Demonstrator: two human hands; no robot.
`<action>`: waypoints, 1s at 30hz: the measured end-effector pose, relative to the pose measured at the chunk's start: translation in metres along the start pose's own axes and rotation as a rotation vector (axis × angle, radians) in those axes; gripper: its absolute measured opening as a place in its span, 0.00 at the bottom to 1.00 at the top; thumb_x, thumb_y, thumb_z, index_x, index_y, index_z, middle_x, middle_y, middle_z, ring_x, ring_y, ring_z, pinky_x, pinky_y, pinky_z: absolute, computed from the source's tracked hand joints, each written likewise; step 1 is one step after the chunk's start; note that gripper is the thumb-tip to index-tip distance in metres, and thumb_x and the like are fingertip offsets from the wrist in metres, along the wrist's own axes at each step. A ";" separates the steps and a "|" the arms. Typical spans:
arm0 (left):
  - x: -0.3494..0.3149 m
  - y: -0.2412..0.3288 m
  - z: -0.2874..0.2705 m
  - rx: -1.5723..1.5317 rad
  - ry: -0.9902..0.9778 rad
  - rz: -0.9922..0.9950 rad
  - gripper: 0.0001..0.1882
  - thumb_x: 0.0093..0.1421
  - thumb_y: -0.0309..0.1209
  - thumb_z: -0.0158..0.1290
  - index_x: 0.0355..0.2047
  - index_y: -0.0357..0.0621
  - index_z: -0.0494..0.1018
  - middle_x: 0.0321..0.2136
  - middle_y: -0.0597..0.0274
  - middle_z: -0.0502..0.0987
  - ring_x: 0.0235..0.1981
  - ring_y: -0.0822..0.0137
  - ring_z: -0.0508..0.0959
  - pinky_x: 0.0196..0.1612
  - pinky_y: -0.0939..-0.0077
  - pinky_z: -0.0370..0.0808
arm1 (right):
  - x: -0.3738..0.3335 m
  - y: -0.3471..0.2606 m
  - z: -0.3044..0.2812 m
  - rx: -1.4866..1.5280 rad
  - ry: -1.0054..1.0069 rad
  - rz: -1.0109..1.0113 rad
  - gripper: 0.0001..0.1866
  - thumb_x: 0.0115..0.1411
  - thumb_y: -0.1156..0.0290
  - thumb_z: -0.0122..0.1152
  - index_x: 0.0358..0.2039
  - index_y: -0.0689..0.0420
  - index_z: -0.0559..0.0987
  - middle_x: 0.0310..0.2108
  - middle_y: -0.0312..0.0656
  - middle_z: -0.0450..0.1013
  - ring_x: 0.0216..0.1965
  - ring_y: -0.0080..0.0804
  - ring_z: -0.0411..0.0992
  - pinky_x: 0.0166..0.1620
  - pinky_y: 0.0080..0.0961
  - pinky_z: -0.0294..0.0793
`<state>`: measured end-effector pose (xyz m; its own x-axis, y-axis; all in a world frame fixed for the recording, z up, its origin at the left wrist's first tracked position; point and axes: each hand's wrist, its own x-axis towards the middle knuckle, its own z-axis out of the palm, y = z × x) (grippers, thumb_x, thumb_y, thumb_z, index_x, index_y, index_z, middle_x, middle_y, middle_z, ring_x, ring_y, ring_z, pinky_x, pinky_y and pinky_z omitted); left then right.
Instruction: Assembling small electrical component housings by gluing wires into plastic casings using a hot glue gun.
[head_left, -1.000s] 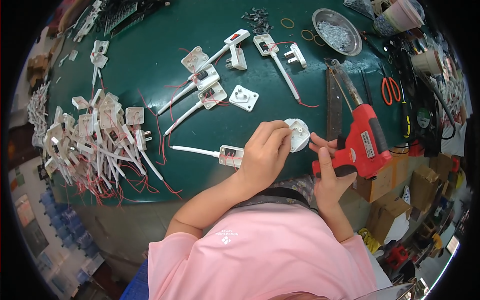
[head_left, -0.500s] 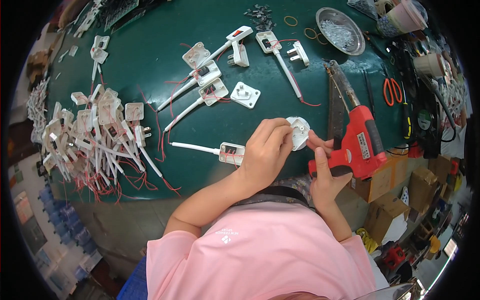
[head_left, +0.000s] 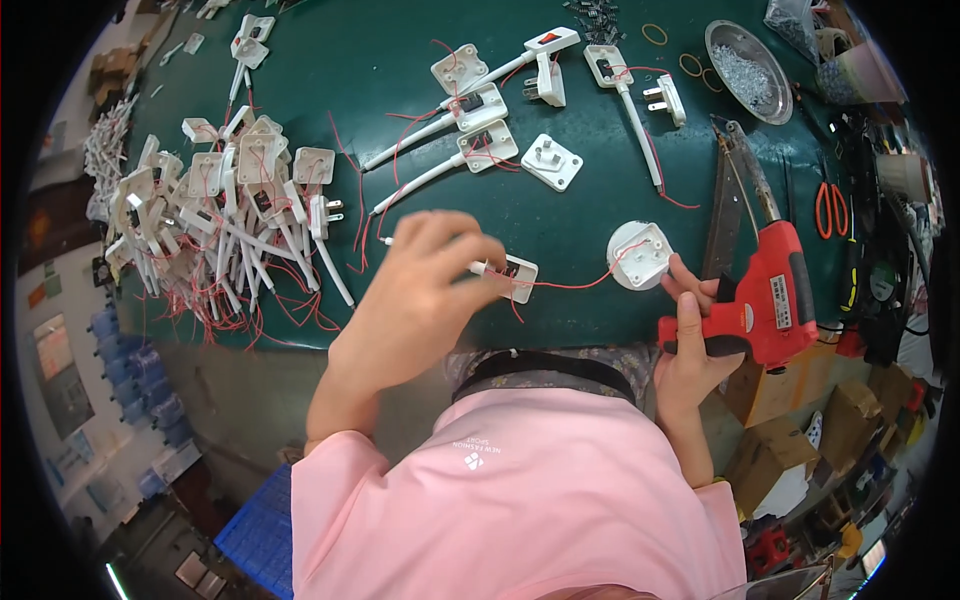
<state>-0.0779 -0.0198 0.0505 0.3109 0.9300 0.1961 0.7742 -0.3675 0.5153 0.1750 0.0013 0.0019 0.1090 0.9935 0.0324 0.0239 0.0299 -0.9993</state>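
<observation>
Green tabletop bears white cover between left hand, grip unclear, and right hand clasping soldering gun.

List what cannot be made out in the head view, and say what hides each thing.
All in the head view:
- Left hand: blurred, so its exact grip is unclear.
- Cable: its middle is hidden by the left hand.
- Gun: part of its handle is hidden by the right hand.
- Black bits: cut off by the top edge, too small to count.
</observation>
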 end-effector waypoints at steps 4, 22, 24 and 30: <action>-0.014 0.003 0.017 0.102 -0.203 0.106 0.12 0.43 0.25 0.56 0.32 0.44 0.78 0.39 0.63 0.73 0.45 0.61 0.70 0.49 0.61 0.65 | -0.001 -0.001 0.000 -0.021 -0.006 -0.008 0.14 0.59 0.83 0.52 0.44 0.69 0.63 0.41 0.59 0.75 0.46 0.40 0.75 0.51 0.35 0.74; 0.025 0.007 0.049 -0.923 -0.011 -0.523 0.03 0.60 0.23 0.49 0.33 0.36 0.72 0.27 0.65 0.75 0.31 0.77 0.73 0.32 0.82 0.70 | 0.002 0.001 0.010 -0.280 -0.055 -0.024 0.23 0.49 0.85 0.66 0.46 0.72 0.70 0.45 0.49 0.73 0.48 0.37 0.73 0.51 0.30 0.72; 0.031 0.010 0.049 -0.963 -0.012 -0.490 0.03 0.62 0.24 0.48 0.33 0.36 0.70 0.31 0.62 0.77 0.32 0.78 0.73 0.33 0.83 0.70 | 0.002 0.001 0.010 -0.329 -0.057 -0.005 0.23 0.49 0.84 0.67 0.46 0.72 0.72 0.45 0.48 0.73 0.46 0.36 0.73 0.49 0.29 0.73; 0.042 0.014 0.044 -1.221 -0.190 -0.131 0.03 0.64 0.23 0.45 0.32 0.40 0.63 0.47 0.45 0.75 0.30 0.81 0.69 0.31 0.85 0.67 | 0.004 0.005 0.011 -0.314 -0.038 -0.053 0.24 0.49 0.79 0.69 0.48 0.62 0.77 0.42 0.39 0.67 0.42 0.30 0.72 0.46 0.26 0.71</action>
<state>-0.0298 0.0132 0.0295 0.4239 0.9056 0.0132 -0.1822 0.0710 0.9807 0.1647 0.0064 -0.0028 0.0620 0.9950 0.0777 0.3348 0.0526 -0.9408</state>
